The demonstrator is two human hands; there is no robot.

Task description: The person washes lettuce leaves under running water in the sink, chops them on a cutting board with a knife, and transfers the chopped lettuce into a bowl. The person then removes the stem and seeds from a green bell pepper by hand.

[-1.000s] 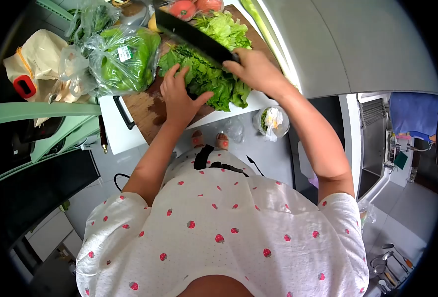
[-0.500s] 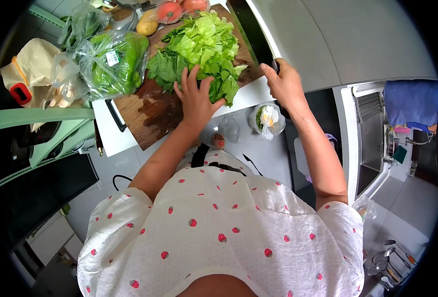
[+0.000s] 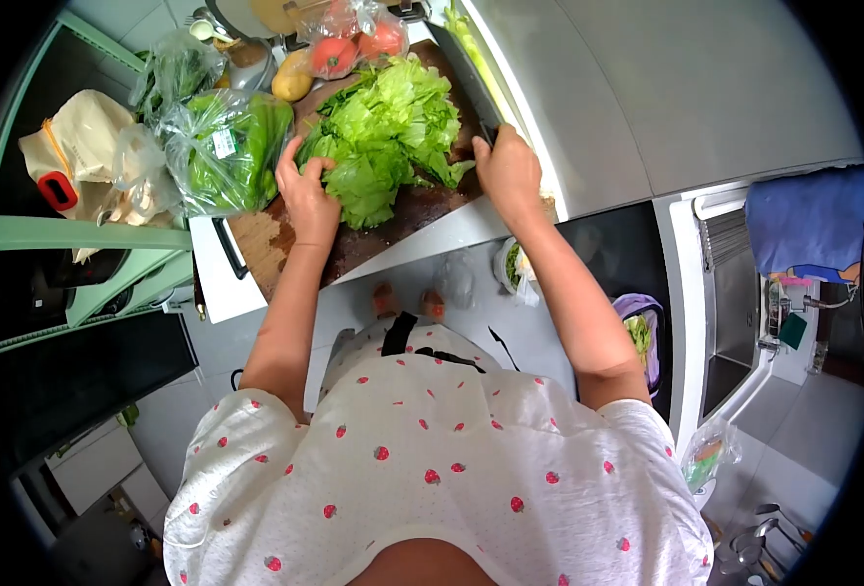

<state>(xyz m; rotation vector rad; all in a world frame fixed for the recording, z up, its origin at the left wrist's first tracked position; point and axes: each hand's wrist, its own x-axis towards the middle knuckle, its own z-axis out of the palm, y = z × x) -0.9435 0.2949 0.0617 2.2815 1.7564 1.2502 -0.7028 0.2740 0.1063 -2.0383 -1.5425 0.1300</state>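
Observation:
A heap of lettuce leaves [image 3: 393, 127] lies on the wooden cutting board [image 3: 266, 234], some of them cut or torn. At the near left edge of the heap is my left hand [image 3: 310, 203], fingers spread and fingertips against the leaves. My right hand [image 3: 510, 176] is closed around the dark handle of a kitchen knife [image 3: 466, 76]. Its long, broad blade points away from me along the right side of the board, beside the lettuce and apart from it.
Left of the board sits a plastic bag of green peppers [image 3: 231, 156]. Behind it are a potato [image 3: 292, 78] and bagged tomatoes [image 3: 334, 57]. A green stalk [image 3: 471, 49] lies beyond the blade. Below the counter edge stands a lined bin [image 3: 506, 266]; a sink [image 3: 730, 313] is at right.
My left hand has moved left to the heap's edge. The leaves have shifted, with light lettuce now covering the darker leaves. My right hand has moved left and the knife blade shows more clearly.

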